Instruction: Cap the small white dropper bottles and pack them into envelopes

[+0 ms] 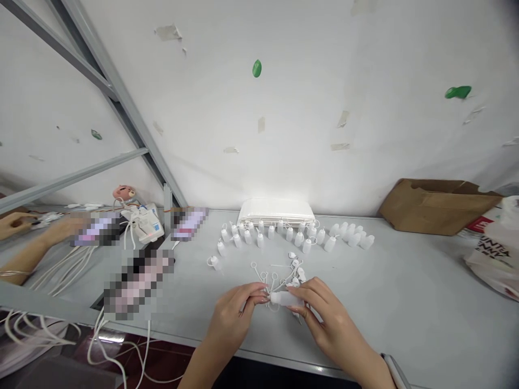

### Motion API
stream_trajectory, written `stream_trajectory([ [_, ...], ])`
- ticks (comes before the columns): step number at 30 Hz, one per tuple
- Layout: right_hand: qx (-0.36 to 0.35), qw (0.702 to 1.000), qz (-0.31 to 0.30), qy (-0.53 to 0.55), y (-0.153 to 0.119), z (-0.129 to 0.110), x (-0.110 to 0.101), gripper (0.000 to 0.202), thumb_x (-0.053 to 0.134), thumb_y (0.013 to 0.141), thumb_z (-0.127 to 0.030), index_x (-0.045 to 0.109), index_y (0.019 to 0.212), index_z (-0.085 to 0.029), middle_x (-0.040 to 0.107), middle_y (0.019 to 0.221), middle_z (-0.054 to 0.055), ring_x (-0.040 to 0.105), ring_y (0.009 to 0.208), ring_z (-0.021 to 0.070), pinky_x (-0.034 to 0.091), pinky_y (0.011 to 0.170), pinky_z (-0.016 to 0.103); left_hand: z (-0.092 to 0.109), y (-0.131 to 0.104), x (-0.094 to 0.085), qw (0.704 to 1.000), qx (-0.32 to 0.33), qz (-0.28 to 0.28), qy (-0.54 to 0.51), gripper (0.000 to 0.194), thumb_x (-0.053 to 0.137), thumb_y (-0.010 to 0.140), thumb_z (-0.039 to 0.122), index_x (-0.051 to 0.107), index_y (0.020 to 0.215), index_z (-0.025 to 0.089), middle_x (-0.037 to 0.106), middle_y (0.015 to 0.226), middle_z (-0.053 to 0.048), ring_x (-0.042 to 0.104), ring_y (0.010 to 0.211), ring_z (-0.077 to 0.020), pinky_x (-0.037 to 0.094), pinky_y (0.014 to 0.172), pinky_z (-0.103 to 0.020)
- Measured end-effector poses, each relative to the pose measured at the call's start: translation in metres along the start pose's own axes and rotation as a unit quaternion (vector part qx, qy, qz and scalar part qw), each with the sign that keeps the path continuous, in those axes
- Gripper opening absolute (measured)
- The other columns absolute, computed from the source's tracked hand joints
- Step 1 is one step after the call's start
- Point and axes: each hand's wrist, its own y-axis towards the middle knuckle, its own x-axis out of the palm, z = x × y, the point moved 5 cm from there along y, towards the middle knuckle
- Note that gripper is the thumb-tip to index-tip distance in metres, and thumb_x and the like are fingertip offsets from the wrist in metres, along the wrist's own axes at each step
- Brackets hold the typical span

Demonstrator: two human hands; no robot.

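A small translucent white bottle point(286, 299) lies sideways between my hands, low over the grey table. My right hand point(324, 316) has its thumb and fingers around the bottle's body. At the bottle's neck, my left hand point(239, 308) pinches with thumb and fingertips; what it holds there is too small to make out. Just behind the hands lie loose white ring straps point(274, 276) and small white caps point(300, 274). Farther back stand several capped bottles point(260, 240) with ring straps. A group of bottles without visible caps point(352, 232) stands to their right.
A white stack point(276, 209) rests against the wall. To the right are a brown paper bag point(438, 208) and a plastic bag point(494, 254). Blurred phones point(138, 283), white cables point(68, 265) and a metal frame point(121, 108) occupy the left, with another person's hands point(60, 229) beyond.
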Motion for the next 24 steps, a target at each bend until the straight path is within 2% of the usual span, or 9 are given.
stream_trajectory([
  [3,0.002,1.000,0.004,0.001,0.002,0.002,0.001,0.029,0.045,0.088,-0.009,0.057,0.110,-0.023,0.060,0.087,0.008,0.055,0.079,0.0212,0.049,0.065,0.035,0.000,0.002,0.002,1.000,0.017,-0.002,0.006,0.027,0.057,0.075,0.012,0.073,0.086,0.030,0.075,0.074,0.000,0.070,0.066,-0.0184,0.055,0.069,-0.026],
  [6,0.013,1.000,0.022,0.013,0.003,0.005,-0.001,0.025,0.048,0.088,-0.014,0.059,0.108,-0.023,0.061,0.084,0.007,0.055,0.076,0.0206,0.049,0.064,0.034,0.002,0.006,0.004,1.000,0.007,-0.014,-0.014,0.028,0.058,0.075,0.013,0.072,0.093,0.030,0.075,0.072,0.001,0.070,0.070,-0.0185,0.055,0.072,-0.027],
  [8,0.040,0.998,0.031,0.039,0.003,0.010,-0.004,0.021,0.051,0.087,-0.020,0.061,0.105,-0.024,0.062,0.082,0.006,0.056,0.073,0.0200,0.050,0.064,0.034,0.003,0.008,0.003,0.999,-0.014,-0.019,-0.029,0.034,0.060,0.075,0.015,0.067,0.105,0.031,0.075,0.073,0.002,0.070,0.072,-0.0187,0.055,0.073,-0.028],
  [10,0.099,0.991,0.049,0.080,0.001,0.018,-0.010,0.017,0.055,0.086,-0.026,0.063,0.101,-0.024,0.063,0.082,0.006,0.057,0.073,0.0200,0.050,0.066,0.033,0.006,0.009,-0.002,0.999,-0.015,0.007,-0.029,0.043,0.063,0.075,0.017,0.060,0.115,0.031,0.075,0.083,0.001,0.070,0.078,-0.0193,0.055,0.073,-0.029],
  [12,0.176,0.971,0.085,0.137,-0.003,0.030,-0.017,0.016,0.059,0.083,-0.033,0.065,0.095,-0.024,0.066,0.085,0.006,0.059,0.077,0.0211,0.051,0.069,0.033,0.012,0.007,-0.011,0.997,0.036,0.070,-0.016,0.052,0.065,0.074,0.015,0.053,0.122,0.031,0.074,0.093,0.000,0.069,0.085,-0.0201,0.055,0.075,-0.031],
  [14,0.240,0.941,0.122,0.206,-0.008,0.041,-0.023,0.020,0.063,0.079,-0.038,0.066,0.090,-0.022,0.067,0.086,0.007,0.061,0.079,0.0220,0.052,0.068,0.032,0.021,0.002,-0.018,0.985,0.125,0.123,0.003,0.061,0.066,0.072,0.008,0.048,0.125,0.032,0.074,0.095,0.001,0.069,0.088,-0.0198,0.054,0.078,-0.032],
  [17,0.285,0.902,0.134,0.294,-0.011,0.052,-0.027,0.023,0.068,0.075,-0.040,0.067,0.084,-0.019,0.068,0.078,0.006,0.062,0.071,0.0206,0.052,0.065,0.032,0.032,-0.007,-0.022,0.959,0.228,0.167,0.018,0.069,0.066,0.069,0.000,0.045,0.125,0.035,0.074,0.087,0.004,0.070,0.078,-0.0175,0.052,0.085,-0.036],
  [21,0.302,0.883,0.108,0.342,-0.013,0.059,-0.025,0.021,0.068,0.075,-0.038,0.067,0.083,-0.018,0.068,0.078,0.006,0.060,0.069,0.0182,0.050,0.069,0.032,0.036,-0.011,-0.024,0.952,0.243,0.182,0.023,0.062,0.067,0.068,0.001,0.049,0.119,0.032,0.074,0.083,0.004,0.071,0.072,-0.0176,0.051,0.087,-0.038],
  [24,0.301,0.885,0.084,0.346,-0.013,0.060,-0.021,0.025,0.063,0.080,-0.040,0.065,0.096,-0.021,0.068,0.083,0.005,0.059,0.069,0.0165,0.048,0.072,0.033,0.033,-0.012,-0.026,0.950,0.245,0.192,0.003,0.061,0.066,0.070,0.002,0.048,0.120,0.030,0.072,0.075,0.005,0.069,0.066,-0.0171,0.051,0.085,-0.040],
])
